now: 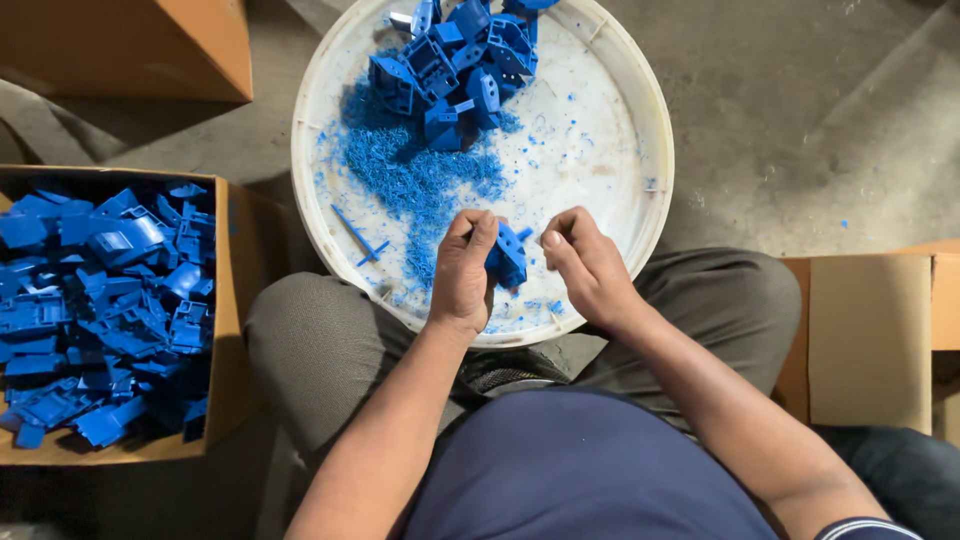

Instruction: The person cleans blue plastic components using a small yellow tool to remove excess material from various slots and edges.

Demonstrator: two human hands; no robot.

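Observation:
My left hand grips a small blue plastic part over the near rim of a round white tub. My right hand is just right of the part, fingers curled, thumb and forefinger pinched close to its edge; whether it touches the part or holds a tool is unclear. At the tub's far side lies a heap of blue plastic parts. A spread of blue shavings covers the tub's middle and left.
A cardboard box full of blue plastic parts stands at my left. Another cardboard box sits at my right, and a third at the top left. My knees frame the tub on a grey concrete floor.

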